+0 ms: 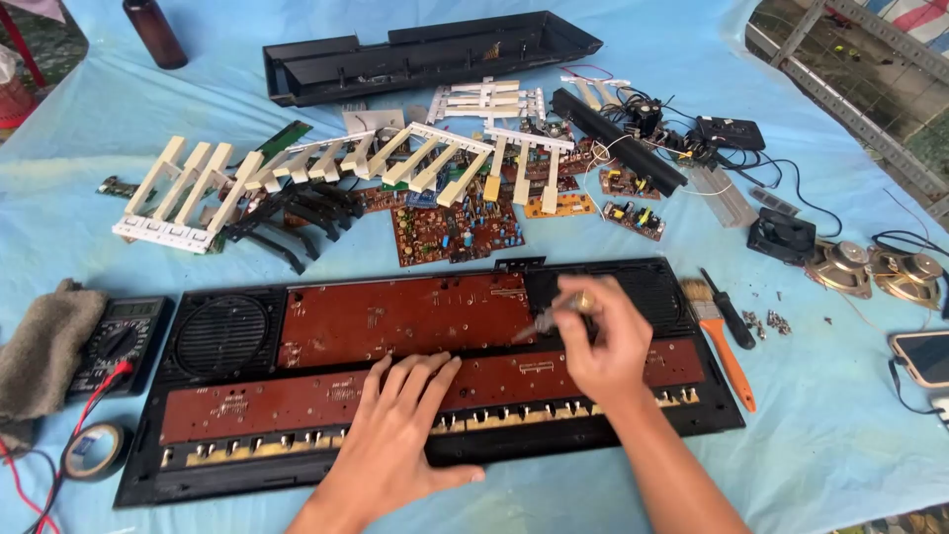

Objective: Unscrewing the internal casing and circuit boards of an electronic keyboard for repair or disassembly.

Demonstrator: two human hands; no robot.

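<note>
On a blue sheet lies an opened keyboard case with two long brown circuit boards inside, and the left hand rests flat on the lower board with the fingers spread. The right hand is closed around a small tool whose tip is blurred, just above the upper board near its right end. Behind the case lie rows of white keys, some smaller circuit boards and a black cover; a multimeter is on the left, and a brush with an orange handle on the right.
</note>
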